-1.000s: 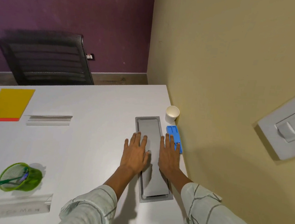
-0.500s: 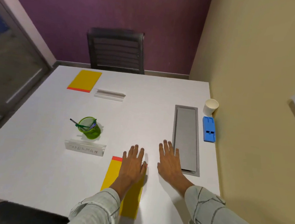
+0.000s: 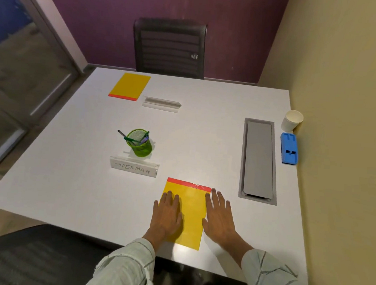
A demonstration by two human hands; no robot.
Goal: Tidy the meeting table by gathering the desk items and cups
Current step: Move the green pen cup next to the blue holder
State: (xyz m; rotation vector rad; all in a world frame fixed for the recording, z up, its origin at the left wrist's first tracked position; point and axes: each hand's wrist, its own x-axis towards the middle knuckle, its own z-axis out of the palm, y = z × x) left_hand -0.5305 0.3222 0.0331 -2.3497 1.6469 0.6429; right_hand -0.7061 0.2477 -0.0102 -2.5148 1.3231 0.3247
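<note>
A yellow notepad [image 3: 190, 212] with a red top strip lies at the near edge of the white table [image 3: 205, 143]. My left hand [image 3: 168, 215] rests flat on its left part, fingers straight. My right hand [image 3: 219, 214] lies flat on the table beside the pad's right edge. A green mesh pen cup [image 3: 140, 142] with pens stands mid-table, behind a clear name plate [image 3: 134, 167]. A second yellow notepad [image 3: 130, 86] and another clear name plate [image 3: 161, 103] lie at the far side. A white paper cup [image 3: 292, 120] and a blue holder [image 3: 289, 148] sit by the right wall.
A grey cable hatch [image 3: 259, 160] is set into the table's right part. A black mesh chair [image 3: 169, 47] stands at the far end, another dark chair [image 3: 27, 253] at the near left. A yellow wall bounds the right side, a glass door the left.
The view has pulled back from the cable hatch. Both hands have moved left and nearer, from the hatch to the near yellow notepad.
</note>
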